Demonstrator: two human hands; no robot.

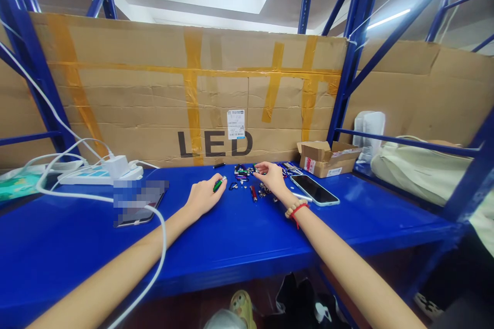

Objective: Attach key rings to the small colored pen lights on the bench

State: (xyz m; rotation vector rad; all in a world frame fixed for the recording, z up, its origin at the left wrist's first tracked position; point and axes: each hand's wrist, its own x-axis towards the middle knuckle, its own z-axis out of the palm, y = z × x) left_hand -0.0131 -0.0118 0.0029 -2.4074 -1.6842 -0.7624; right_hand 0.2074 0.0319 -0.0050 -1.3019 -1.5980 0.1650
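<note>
Left hand [204,196]: thumb and fingers closed around a green cylinder [218,184], its silvery end poking out past the fingertips. Grip low, just above the worktop [239,239]; likely held that way to leave the metal end free.

Right hand [272,178]: thumb and forefinger bent inward at the edge of the pile of small parts [242,171]. Could not tell whether the fingertips had hold of a piece. The pile lay ahead of and between the hands, presumably so both could reach it.

Just nearer than the pile: a red cylinder [253,194], lying loose, and a dark clip [233,185]. Metal rings [263,191] lay beside the right hand, partly hidden by it. A dark cylinder [218,165] lay apart, beyond the left hand.

Farther right, a phone [314,188] lay near the right wrist, an open carton [328,160] behind it; both narrowed the room on that side. Leftward, a white cable [163,239] looped across the left forearm, a likely snag. Tall cardboard [154,97] closed off the back.
</note>
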